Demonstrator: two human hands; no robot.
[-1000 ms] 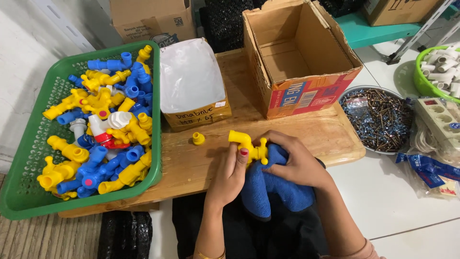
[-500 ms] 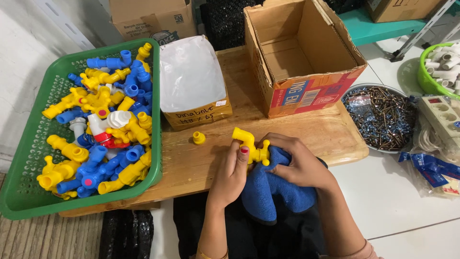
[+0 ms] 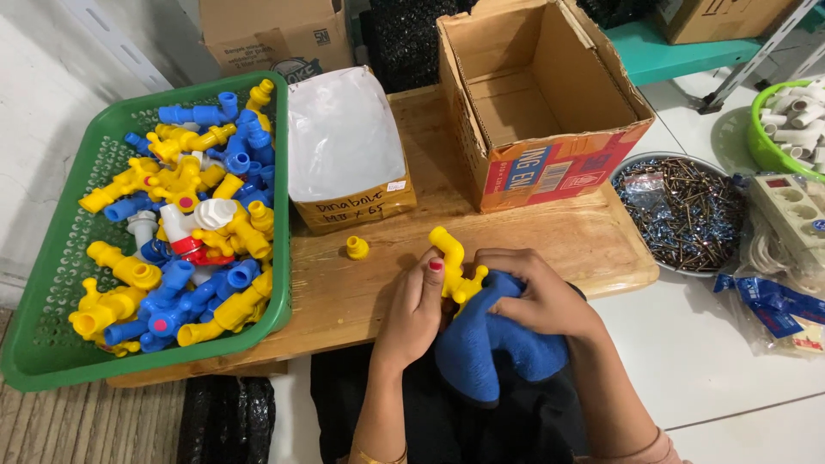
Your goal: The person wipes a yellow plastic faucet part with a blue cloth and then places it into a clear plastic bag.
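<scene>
Yellow plastic tap (image 3: 454, 265) held in both of my hands at lower centre of the frame, over the front edge of the wooden board (image 3: 550, 236).

My left hand (image 3: 412, 314) pinches the tap's body between thumb and fingers; my right hand (image 3: 537, 296) is closed over a blue cloth (image 3: 490, 344) pressed against the tap's lower end. Risk, as I judge it: the smooth fitting could slip from the cloth and drop into my lap, or knock the loose yellow cap (image 3: 357, 248) lying just left of it. A green basket (image 3: 51, 344) of yellow and blue taps fills the left; an open cardboard box (image 3: 550, 163) stands at upper centre, a bowl of screws (image 3: 687, 210) at right on the white floor (image 3: 722, 361).
</scene>
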